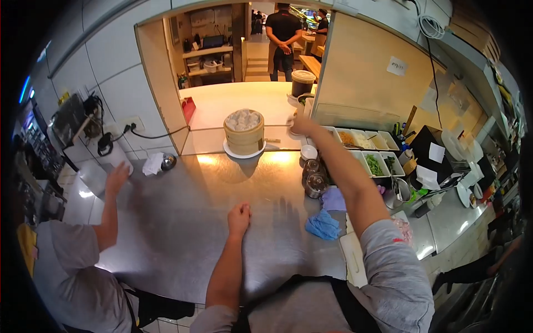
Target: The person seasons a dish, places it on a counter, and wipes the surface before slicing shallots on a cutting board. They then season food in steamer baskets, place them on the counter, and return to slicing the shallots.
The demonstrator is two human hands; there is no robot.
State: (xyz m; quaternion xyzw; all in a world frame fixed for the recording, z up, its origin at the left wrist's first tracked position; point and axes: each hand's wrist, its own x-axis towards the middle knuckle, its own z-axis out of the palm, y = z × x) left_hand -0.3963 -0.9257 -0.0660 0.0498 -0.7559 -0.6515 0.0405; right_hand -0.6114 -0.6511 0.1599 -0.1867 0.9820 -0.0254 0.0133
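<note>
My left hand [239, 217] rests as a loose fist on the steel counter [183, 222], holding nothing. My right arm stretches far forward, and my right hand [302, 126] is on a small white dish [292, 131] at the edge of the pass-through ledge. A bamboo steamer [244, 133] filled with dumplings stands on a white plate, just left of that hand.
A co-worker at the left puts a hand [117, 177] on the counter near a crumpled cloth [152, 164]. Glass jars [313, 177], blue cloths [323, 225] and trays of toppings [369, 150] sit to the right. A person in black [283, 36] stands beyond the window.
</note>
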